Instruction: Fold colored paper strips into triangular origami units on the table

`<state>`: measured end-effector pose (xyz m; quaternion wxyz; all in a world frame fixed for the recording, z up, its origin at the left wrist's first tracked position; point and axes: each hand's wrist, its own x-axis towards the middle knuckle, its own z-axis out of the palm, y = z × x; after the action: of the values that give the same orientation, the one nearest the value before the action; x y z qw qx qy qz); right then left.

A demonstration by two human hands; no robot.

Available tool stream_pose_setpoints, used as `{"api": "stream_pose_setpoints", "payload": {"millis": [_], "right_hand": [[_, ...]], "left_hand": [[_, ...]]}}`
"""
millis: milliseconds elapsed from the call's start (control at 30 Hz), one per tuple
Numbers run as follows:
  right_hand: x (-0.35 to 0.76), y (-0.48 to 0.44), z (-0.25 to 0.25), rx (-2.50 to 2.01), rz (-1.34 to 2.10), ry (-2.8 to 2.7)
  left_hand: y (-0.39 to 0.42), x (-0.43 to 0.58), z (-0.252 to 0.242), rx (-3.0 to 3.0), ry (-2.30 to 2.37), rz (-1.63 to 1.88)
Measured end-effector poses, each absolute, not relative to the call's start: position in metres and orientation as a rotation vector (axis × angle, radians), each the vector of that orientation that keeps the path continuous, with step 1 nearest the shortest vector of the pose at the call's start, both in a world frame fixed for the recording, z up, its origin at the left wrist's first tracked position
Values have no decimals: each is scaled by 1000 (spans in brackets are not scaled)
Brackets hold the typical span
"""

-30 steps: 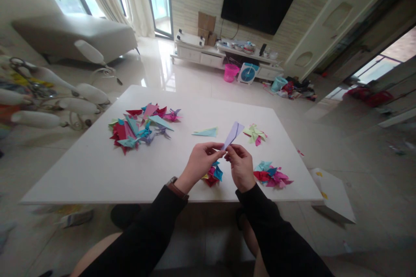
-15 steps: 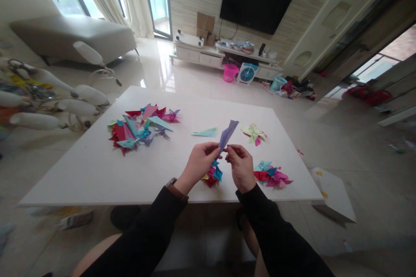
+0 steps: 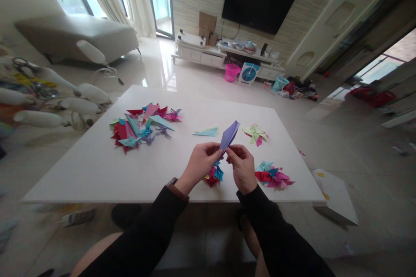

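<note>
A folded purple origami paper [image 3: 230,134] stands tilted up between my hands, above the front half of the white table [image 3: 162,181]. My left hand [image 3: 204,160] pinches its lower left side, thumb on top. From the other side, my right hand [image 3: 241,165] grips the lower right edge between thumb and fingers. Just beneath them lies a small heap of red, blue and yellow folded papers [image 3: 213,178], partly hidden by my left hand. Beyond my hands rests a flat, light blue-green folded paper [image 3: 207,132].
A large pile of colourful paper cranes [image 3: 139,130] spreads over the table's left side. On the right are a pale green and pink folded bunch [image 3: 255,134] and a pink, red and blue pile [image 3: 273,176]. A white box [image 3: 336,194] stands beyond the right edge.
The purple paper has turned and looks wider, showing a broader face. My right thumb and fingers have shifted onto its edge. The view has moved slightly.
</note>
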<state>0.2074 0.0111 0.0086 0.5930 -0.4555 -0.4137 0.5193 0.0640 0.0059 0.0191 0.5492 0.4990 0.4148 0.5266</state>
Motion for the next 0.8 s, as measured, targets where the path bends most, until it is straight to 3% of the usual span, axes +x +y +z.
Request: {"api": "stream_pose_setpoints", "payload": {"millis": [467,800], "right_hand": [[211,13,0,-1156,1055,-1031],[206,8,10,-1051,1257,-1026]], "left_hand": [[6,65,20,1199,1063,1303],[0,61,30,1558,1312,1302]]}}
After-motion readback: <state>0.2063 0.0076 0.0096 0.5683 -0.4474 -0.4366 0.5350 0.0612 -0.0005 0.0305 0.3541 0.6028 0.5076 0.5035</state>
